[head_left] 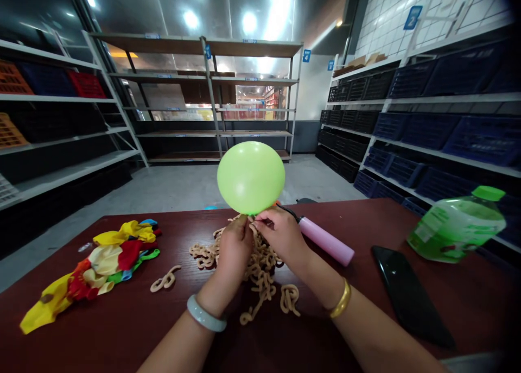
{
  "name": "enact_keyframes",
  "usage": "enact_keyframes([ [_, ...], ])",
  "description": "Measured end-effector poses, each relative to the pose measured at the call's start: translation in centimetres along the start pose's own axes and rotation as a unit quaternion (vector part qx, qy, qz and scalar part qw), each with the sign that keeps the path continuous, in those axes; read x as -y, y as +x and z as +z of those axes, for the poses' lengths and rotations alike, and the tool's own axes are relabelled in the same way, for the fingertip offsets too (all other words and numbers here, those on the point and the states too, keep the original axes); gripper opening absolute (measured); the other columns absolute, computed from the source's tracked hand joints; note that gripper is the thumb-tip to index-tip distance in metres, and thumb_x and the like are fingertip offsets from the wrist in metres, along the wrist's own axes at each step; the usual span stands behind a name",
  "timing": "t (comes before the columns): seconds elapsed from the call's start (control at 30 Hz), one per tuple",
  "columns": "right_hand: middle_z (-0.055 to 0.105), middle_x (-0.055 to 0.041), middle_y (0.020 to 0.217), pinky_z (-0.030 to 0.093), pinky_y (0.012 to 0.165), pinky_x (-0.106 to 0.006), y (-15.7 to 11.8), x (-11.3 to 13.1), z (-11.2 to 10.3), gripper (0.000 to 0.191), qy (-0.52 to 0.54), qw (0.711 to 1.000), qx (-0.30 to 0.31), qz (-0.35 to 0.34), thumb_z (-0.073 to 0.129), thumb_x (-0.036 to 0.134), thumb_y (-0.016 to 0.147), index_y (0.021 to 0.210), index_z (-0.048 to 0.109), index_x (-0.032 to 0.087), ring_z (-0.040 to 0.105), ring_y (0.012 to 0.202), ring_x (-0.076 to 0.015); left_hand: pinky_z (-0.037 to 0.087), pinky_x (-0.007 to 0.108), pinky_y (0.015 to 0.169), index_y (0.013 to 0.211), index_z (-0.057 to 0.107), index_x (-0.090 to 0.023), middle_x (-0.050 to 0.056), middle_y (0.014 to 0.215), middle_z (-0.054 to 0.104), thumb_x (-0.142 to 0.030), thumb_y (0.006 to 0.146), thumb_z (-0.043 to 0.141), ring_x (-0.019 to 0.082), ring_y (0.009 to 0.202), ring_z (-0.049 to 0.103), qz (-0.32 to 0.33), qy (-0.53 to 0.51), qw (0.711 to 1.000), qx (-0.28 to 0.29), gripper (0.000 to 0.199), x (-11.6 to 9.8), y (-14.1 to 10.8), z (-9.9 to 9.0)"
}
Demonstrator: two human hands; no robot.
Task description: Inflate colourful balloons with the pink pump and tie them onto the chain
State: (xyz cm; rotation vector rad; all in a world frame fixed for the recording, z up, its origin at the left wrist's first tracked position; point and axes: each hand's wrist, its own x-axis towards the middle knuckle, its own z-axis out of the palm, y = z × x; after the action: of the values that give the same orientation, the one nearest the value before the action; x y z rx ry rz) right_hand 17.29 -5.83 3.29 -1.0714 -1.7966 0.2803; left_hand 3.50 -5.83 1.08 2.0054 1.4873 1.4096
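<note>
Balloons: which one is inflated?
The light green balloon, round and full above the left hand and right hand; the other balloons lie limp at left.

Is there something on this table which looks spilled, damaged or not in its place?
No spill or damage is visible; the inflated green balloon looks whole. One tan curl lies apart, between the curl pile and the limp balloons, as if strayed. The green bottle at right looks tilted, though lens distortion may cause this.

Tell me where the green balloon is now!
In the head view, the green balloon is near the middle, its lower end at the left hand and right hand, above the tan curly pile.
</note>
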Motion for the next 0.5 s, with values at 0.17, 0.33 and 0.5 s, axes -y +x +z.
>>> enact_keyframes([
  [0.17, 0.065, -0.0057, 0.085, 0.044, 0.075, -0.030, -0.34, -0.06, 0.41, 0.005, -0.100, 0.994, 0.000, -0.031, 0.059, 0.019, 0.086, 0.082, 0.061, 0.019, 0.059, 0.083, -0.0196, 0.039, 0.027, 0.063, 0.078, 0.061, -0.018, 0.004, 0.072, 0.063, -0.023, 0.087, 0.045, 0.018, 0.067, 0.055, -0.034, -0.033, 0.999, 0.021, 0.019, -0.15, 0.12, 0.23],
  [0.33, 0.062, -0.0079, 0.084, 0.042, 0.071, -0.031, -0.76, -0.17, 0.50, 0.007, -0.189, 0.980, -0.038, -0.037, 0.053, 0.018, 0.089, 0.083, 0.058, 0.018, 0.056, 0.078, -0.0212, 0.041, 0.027, 0.070, 0.079, 0.062, -0.017, 0.005, 0.076, 0.064, -0.035, 0.091, 0.047, 0.018, 0.073, 0.056, -0.043, -0.094, 0.994, 0.037, 0.026, -0.51, 0.09, 0.59],
  [0.5, 0.065, -0.0060, 0.083, 0.043, 0.075, -0.030, -0.73, 0.20, 0.29, 0.011, -0.070, 0.995, -0.040, -0.055, 0.055, 0.020, 0.091, 0.082, 0.061, 0.020, 0.058, 0.081, -0.0198, 0.040, 0.026, 0.066, 0.084, 0.063, -0.017, 0.004, 0.075, 0.064, -0.034, 0.090, 0.048, 0.017, 0.069, 0.054, -0.066, -0.125, 0.990, 0.013, 0.023, 0.10, 0.11, 0.50],
])
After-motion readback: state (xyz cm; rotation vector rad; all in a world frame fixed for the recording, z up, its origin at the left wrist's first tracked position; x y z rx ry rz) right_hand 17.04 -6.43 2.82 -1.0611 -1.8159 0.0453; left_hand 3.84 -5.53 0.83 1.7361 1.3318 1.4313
